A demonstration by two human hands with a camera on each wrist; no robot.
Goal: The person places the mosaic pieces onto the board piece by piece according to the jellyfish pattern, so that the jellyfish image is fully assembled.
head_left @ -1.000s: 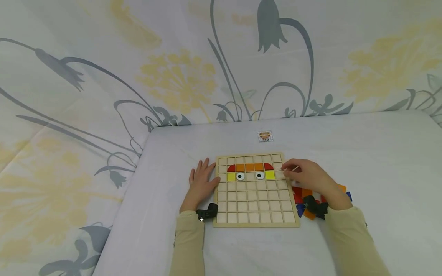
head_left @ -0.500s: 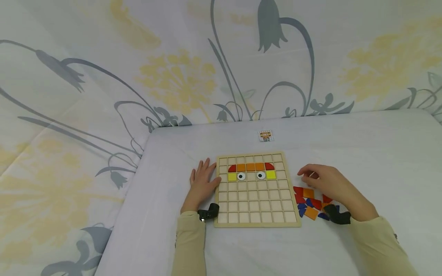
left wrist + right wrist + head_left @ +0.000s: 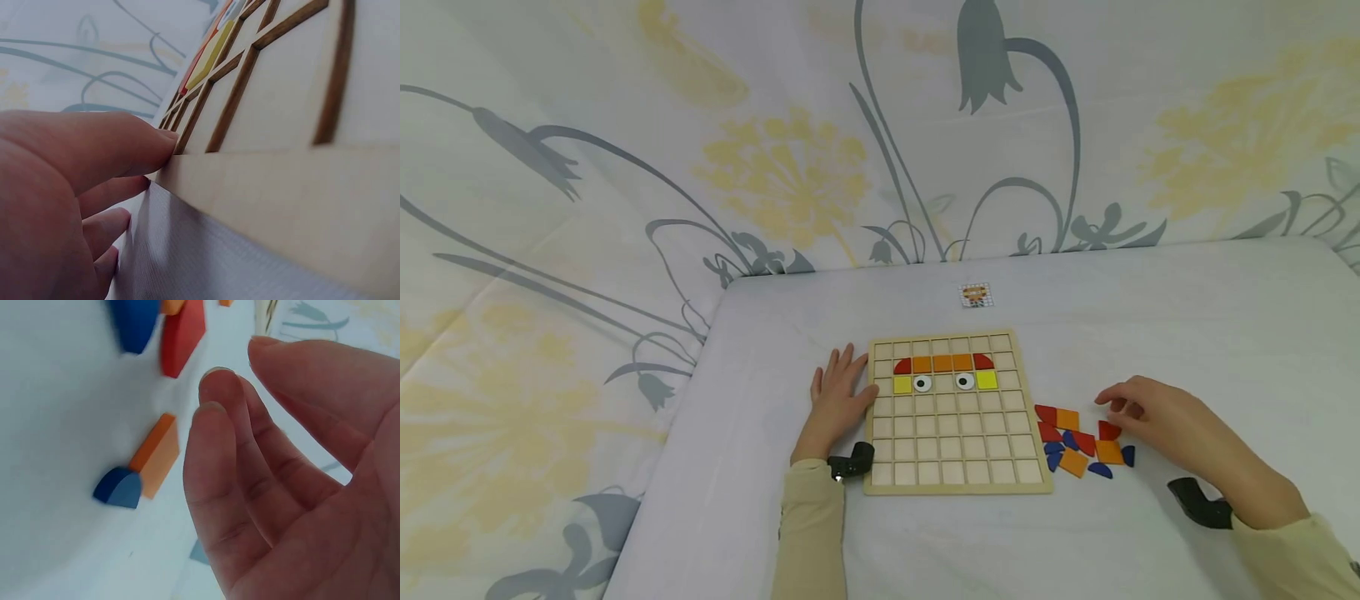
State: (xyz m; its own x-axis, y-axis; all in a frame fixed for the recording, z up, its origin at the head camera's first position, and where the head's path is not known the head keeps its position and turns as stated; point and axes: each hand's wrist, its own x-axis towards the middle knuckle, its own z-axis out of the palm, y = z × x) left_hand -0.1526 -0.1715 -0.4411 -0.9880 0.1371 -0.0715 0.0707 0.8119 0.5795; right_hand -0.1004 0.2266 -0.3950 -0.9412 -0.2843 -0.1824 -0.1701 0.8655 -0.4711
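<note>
In the head view a wooden grid board (image 3: 958, 489) lies on the white surface. Red quarter-round pieces and orange squares (image 3: 942, 363) form a row near its top, with yellow squares (image 3: 987, 380) and round eye pieces (image 3: 965, 381) below. My left hand (image 3: 837, 408) rests along the board's left edge, fingers spread, its thumb (image 3: 147, 147) on the frame in the left wrist view. To the right of the loose pieces is my right hand (image 3: 1172, 425), loosely curved and holding nothing. Its fingertips come close to a red piece (image 3: 1108, 431); thumb and fingers stand apart in the right wrist view.
Several loose red, orange and blue pieces (image 3: 1073, 463) lie just right of the board. A small picture card (image 3: 976, 295) lies beyond its far edge. At the back a flower-patterned cloth (image 3: 925, 150) rises behind the white surface.
My right hand has moved from the board's right edge to the right and toward me, uncovering the loose pieces. The left hand has stayed at the board's left edge.
</note>
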